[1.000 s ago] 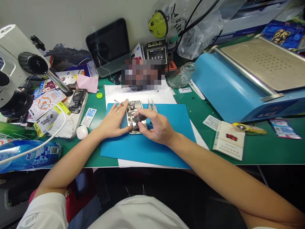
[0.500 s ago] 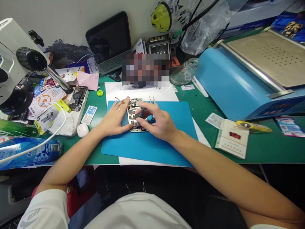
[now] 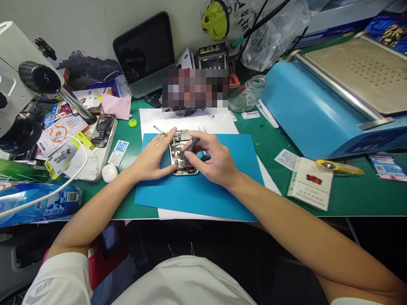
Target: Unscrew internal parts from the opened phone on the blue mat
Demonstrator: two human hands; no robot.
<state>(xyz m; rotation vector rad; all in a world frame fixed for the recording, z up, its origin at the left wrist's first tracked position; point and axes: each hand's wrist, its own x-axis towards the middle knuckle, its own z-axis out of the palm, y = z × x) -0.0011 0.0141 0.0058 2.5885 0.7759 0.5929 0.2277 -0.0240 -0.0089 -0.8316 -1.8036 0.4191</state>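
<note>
An opened phone (image 3: 182,135) with its inner parts bare lies on a blue mat (image 3: 184,197). My left hand (image 3: 155,157) rests at its left side, fingers spread, thumb by the lower left edge. In my right hand (image 3: 213,160) a dark-handled screwdriver (image 3: 192,145) is pinched between thumb and fingers, tilted over the middle of the phone. Its tip is too small to make out. Beyond my right hand the thin points of tweezers (image 3: 202,129) show; the rest of them is hidden. A cigarette (image 3: 160,131) lies past my left fingertips.
At left stand a microscope (image 3: 41,78), a second opened phone (image 3: 104,127) and a white round case (image 3: 110,173). To the right are a blue machine (image 3: 292,110), a cigarette pack (image 3: 310,183) and a yellow cutter (image 3: 340,167). A glass jar (image 3: 248,94) lies tilted behind.
The screwdriver has tipped and its handle has risen a little from the phone in my right hand. My left hand stays spread beside the phone. The view has shifted slightly.
</note>
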